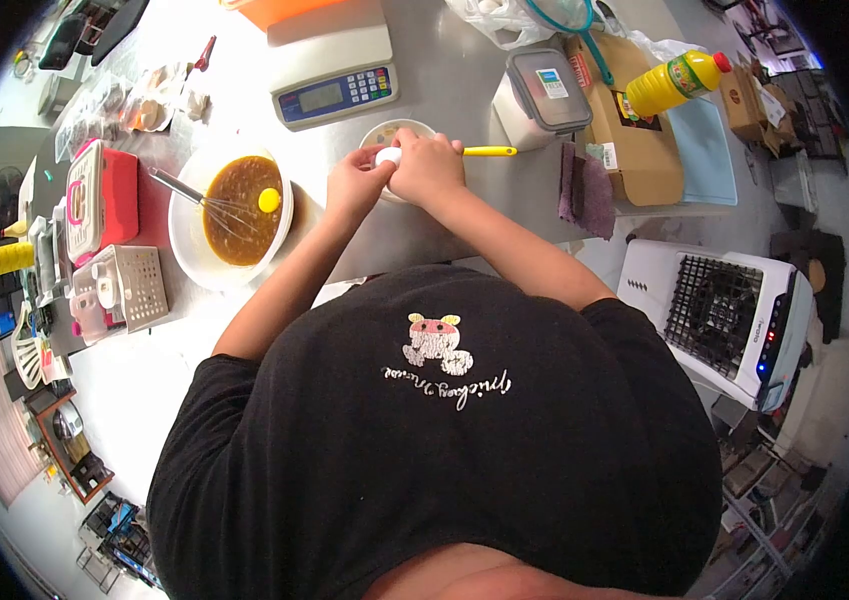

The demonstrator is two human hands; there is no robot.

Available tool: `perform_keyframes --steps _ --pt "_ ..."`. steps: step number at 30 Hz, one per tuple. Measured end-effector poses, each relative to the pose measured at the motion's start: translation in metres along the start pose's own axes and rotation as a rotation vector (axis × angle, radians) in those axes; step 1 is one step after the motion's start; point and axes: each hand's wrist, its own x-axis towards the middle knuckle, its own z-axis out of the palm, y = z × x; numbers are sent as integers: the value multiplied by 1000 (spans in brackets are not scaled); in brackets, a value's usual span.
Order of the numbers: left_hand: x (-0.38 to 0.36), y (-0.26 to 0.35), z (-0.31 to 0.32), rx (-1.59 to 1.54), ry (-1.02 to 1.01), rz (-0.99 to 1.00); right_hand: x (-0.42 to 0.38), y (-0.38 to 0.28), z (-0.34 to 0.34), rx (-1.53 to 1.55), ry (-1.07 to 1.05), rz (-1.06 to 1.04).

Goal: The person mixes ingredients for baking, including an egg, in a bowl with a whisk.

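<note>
Both of my hands meet over a small white bowl [380, 132] in front of me. A white egg [388, 156] is held between them, with my left hand [356, 183] on its left side and my right hand [426, 168] on its right. A yellow handle [489, 151] sticks out to the right from beside my right hand; its other end is hidden. To the left, a large white bowl [184, 225] contains brown liquid [234, 235], a round yellow yolk [269, 200] and a metal whisk [180, 186] leaning on the rim.
A digital scale [332, 85] stands behind my hands. Rightward are a lidded container [542, 95], a purple cloth [585, 190], a cardboard box [644, 160] and a yellow bottle [672, 84]. A red box [116, 200] and a white basket [141, 285] sit at the left.
</note>
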Motion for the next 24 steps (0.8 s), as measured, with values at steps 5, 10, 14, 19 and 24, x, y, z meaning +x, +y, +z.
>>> perform_keyframes --steps 5,10,14,19,24 --pt "-1 0 0 29 28 13 0 -1 2 -21 20 -5" --pt "5 -7 4 6 34 16 1 1 5 -30 40 0" --pt "7 -8 5 -36 41 3 1 3 8 -11 76 -9" --pt "5 -6 5 7 44 4 1 4 10 -13 80 -3" --pt "3 -5 5 36 51 18 1 7 12 -40 101 -21"
